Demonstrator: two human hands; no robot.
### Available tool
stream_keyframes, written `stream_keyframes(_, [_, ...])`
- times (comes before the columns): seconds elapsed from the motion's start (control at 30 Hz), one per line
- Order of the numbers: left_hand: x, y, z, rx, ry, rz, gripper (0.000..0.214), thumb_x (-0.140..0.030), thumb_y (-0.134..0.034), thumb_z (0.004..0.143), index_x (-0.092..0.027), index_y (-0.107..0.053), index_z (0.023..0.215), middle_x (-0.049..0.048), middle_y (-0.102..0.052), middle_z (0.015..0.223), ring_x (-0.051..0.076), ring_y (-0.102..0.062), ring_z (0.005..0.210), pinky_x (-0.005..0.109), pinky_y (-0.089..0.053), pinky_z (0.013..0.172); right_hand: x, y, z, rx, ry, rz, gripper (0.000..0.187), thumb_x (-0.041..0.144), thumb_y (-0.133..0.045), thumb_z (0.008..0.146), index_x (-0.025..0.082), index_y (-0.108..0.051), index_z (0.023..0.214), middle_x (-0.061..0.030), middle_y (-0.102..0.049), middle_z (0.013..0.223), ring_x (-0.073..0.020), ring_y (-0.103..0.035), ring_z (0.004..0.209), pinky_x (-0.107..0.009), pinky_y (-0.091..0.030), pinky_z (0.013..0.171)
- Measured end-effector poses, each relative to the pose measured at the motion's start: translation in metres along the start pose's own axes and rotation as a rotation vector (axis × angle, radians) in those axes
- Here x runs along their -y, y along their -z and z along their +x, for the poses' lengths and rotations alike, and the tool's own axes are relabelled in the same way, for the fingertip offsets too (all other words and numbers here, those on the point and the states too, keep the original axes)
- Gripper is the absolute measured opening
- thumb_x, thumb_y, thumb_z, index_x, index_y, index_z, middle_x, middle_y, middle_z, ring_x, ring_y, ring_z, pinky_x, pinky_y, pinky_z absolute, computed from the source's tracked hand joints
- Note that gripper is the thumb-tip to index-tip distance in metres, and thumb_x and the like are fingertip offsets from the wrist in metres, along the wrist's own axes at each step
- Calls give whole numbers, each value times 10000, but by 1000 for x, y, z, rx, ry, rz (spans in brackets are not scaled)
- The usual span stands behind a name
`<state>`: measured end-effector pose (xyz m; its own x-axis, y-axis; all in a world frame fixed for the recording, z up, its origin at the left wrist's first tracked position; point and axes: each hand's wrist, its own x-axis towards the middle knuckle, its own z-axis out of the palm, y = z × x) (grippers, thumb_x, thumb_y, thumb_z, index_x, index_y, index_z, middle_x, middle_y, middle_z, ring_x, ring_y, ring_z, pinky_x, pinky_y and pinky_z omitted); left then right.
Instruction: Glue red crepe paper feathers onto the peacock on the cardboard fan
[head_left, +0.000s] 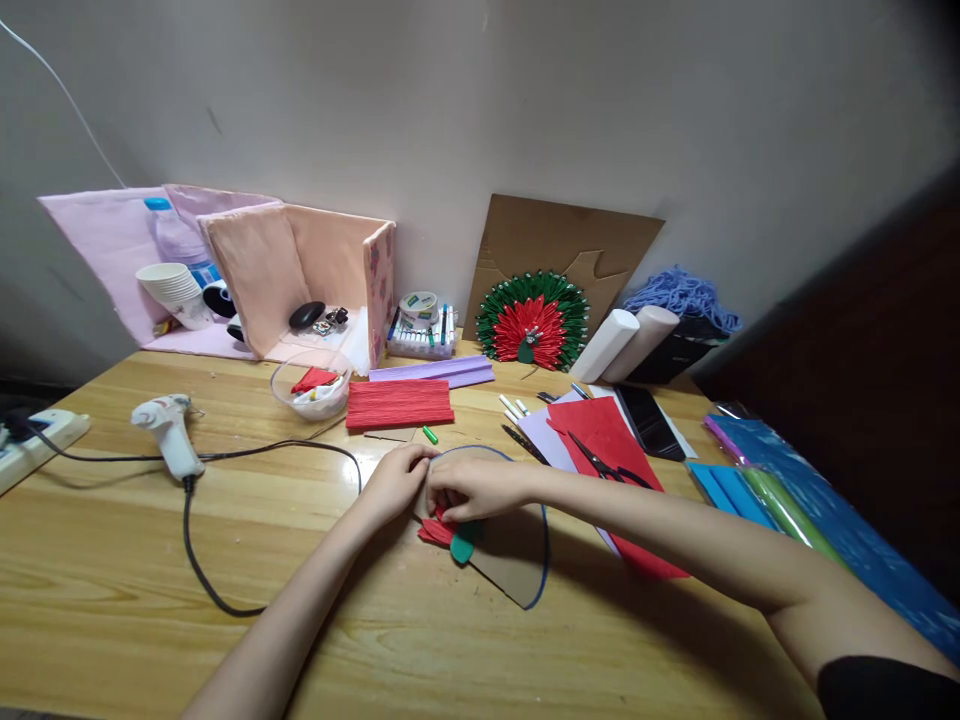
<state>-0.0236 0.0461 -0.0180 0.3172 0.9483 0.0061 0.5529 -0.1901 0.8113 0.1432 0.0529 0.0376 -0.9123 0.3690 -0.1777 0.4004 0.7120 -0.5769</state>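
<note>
My left hand (397, 482) and my right hand (474, 487) meet over a blue-edged cardboard fan shape (510, 565) lying on the wooden table (300, 620). Both hands have fingers curled and pressed onto small red paper pieces (435, 531) at the fan's corner, beside a green teardrop piece (463, 543). What exactly each set of fingers pinches is hidden under the hands. A red crepe paper stack (399, 404) lies just beyond my hands.
A white glue gun (169, 432) with a black cord lies at the left, near a power strip (41, 442). Scissors (604, 466) rest on red paper (611, 450) at the right. A finished red-green fan (533, 322), phone (648, 421), plastic bowl (312, 384) and blue sheets (825, 520) surround the workspace.
</note>
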Motion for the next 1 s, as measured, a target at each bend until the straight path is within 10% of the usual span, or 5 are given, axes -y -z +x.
stream_keyframes(1.0, [0, -5, 0, -32, 21, -25, 293, -148, -422, 782, -173, -656, 956, 61, -668, 1026, 165, -592, 970, 288, -432, 896, -6, -8, -3, -48, -32, 228, 115, 150, -573, 757, 150, -619, 863, 7, -577, 718, -92, -530, 635, -194, -419, 575])
